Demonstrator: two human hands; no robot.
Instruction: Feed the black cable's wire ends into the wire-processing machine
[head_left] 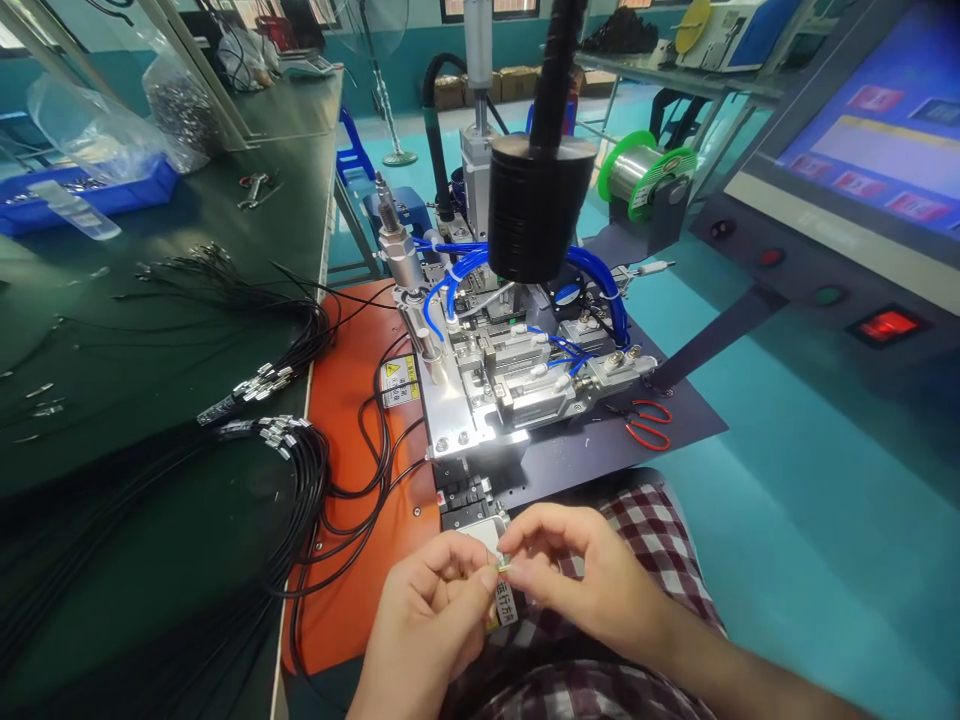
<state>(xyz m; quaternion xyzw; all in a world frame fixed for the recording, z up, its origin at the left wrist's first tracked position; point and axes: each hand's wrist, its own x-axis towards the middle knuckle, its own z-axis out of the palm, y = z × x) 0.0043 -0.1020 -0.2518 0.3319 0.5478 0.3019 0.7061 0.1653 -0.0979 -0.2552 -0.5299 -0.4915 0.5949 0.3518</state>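
Note:
My left hand (427,620) and my right hand (585,575) meet low in the view, over my checked lap. Both pinch one small metal connector (501,563) between thumb and fingertips. A yellow label (506,606) hangs just under it. The cable it belongs to is hidden by my fingers. Just beyond the hands stands a small metal fixture machine (510,380) with blue air hoses and a black cylinder (538,205) hanging above it.
Bundles of black cables with metal ends (255,420) lie on the green bench (150,330) at left, spilling onto an orange mat (352,390). Red scissors (649,422) lie right of the machine. A solder spool (646,172) and a control panel (862,200) stand at right. A blue tray (90,195) sits far left.

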